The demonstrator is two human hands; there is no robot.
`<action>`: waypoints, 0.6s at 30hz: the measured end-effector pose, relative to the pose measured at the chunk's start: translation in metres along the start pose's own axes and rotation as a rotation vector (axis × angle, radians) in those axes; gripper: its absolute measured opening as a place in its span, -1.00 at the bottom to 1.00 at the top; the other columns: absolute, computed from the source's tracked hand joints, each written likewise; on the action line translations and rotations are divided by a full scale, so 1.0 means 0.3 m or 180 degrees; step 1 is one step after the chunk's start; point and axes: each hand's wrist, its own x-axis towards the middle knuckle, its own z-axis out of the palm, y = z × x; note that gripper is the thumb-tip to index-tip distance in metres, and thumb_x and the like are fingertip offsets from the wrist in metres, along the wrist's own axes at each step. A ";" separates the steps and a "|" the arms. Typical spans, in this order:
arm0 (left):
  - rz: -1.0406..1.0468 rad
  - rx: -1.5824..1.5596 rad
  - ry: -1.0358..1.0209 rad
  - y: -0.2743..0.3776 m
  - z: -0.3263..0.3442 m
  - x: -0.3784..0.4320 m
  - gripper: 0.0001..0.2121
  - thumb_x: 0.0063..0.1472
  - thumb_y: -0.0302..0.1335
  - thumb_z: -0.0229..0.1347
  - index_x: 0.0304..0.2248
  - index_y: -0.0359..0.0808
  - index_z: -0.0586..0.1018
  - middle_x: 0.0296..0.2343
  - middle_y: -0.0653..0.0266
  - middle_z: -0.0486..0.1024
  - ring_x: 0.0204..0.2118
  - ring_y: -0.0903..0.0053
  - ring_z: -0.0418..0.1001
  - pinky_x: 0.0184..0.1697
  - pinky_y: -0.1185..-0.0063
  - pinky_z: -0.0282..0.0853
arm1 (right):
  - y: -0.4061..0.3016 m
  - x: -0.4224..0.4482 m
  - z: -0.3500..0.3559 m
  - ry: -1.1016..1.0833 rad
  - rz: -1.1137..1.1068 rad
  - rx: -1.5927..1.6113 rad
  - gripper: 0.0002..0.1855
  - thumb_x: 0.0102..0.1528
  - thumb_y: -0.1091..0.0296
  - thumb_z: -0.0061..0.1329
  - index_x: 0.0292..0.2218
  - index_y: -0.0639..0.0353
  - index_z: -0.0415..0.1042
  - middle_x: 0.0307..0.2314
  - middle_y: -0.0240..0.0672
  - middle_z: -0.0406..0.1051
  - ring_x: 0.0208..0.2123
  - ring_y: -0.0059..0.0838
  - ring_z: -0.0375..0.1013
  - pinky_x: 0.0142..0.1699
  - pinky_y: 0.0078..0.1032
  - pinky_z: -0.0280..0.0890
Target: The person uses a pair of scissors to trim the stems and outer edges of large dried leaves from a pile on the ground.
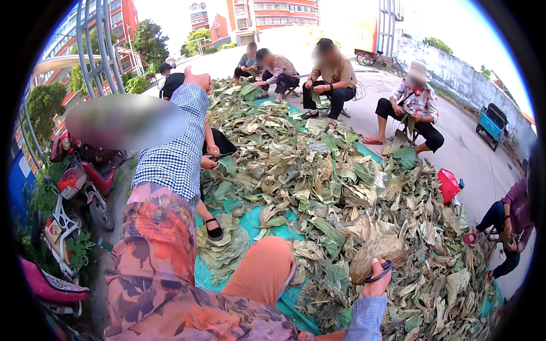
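My left hand (198, 81) is raised at the end of my outstretched arm, high above the leaf pile, thumb up and fingers curled, with nothing visible in it. Low on the right, my right hand (377, 279) grips the dark loop handles of a pair of scissors (386, 269); their blades blur into the leaves. A large dry brown leaf (373, 253) lies right against that hand, and whether my fingers hold it too is unclear. Around it spreads a deep heap of dried leaves (298, 170), some greenish. A flat stack of leaves (226, 247) lies left of my knee (262, 268).
A green tarp (245, 221) lies under the heap. Beside my left arm, a person's hand (209, 161) holds a dark tool. Several seated people (330, 76) handle leaves around the far and right edges. A red bag (448, 185) stands right; parked scooters (100, 204) line the left.
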 end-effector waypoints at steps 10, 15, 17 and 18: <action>-0.0131 0.0056 -0.0210 -0.072 0.029 -0.033 -0.15 -0.02 -0.65 -0.01 0.20 -0.10 -0.23 -0.69 0.29 0.30 -0.77 0.64 0.20 -0.76 0.59 0.10 | 0.001 -0.047 0.012 -0.0223 0.0053 -0.0026 -0.69 -0.05 0.52 0.05 -0.27 0.20 0.22 -0.40 -0.45 0.22 -0.34 -0.58 0.25 -0.16 -0.56 0.20; 0.0024 0.0496 -0.2387 -0.254 0.455 -0.510 -0.29 0.05 -0.57 0.04 0.16 -0.32 -0.05 -0.48 0.21 0.44 -0.55 0.60 0.39 -0.51 0.66 0.37 | -0.089 -0.046 -0.028 0.0002 -0.0263 -0.0113 -0.71 -0.03 0.51 0.03 -0.27 0.23 0.21 -0.38 -0.43 0.22 -0.33 -0.57 0.25 -0.16 -0.56 0.21; -0.0260 0.0657 -0.3460 -0.332 0.543 -0.806 -0.46 0.16 -0.45 0.01 0.11 -0.34 0.13 -0.40 0.26 0.45 -0.45 0.64 0.41 -0.39 0.67 0.37 | -0.108 -0.041 -0.040 0.0106 -0.0260 -0.0090 -0.70 -0.03 0.50 0.03 -0.27 0.24 0.21 -0.38 -0.42 0.22 -0.33 -0.59 0.26 -0.16 -0.58 0.21; -0.0591 0.0670 -0.3983 -0.404 0.559 -0.935 -0.49 0.18 -0.41 0.01 0.09 -0.33 0.18 -0.36 0.30 0.46 -0.38 0.66 0.41 -0.32 0.66 0.36 | -0.126 -0.056 -0.019 0.0035 -0.0295 -0.0075 -0.69 -0.03 0.49 0.05 -0.26 0.24 0.21 -0.38 -0.42 0.22 -0.33 -0.60 0.25 -0.16 -0.58 0.20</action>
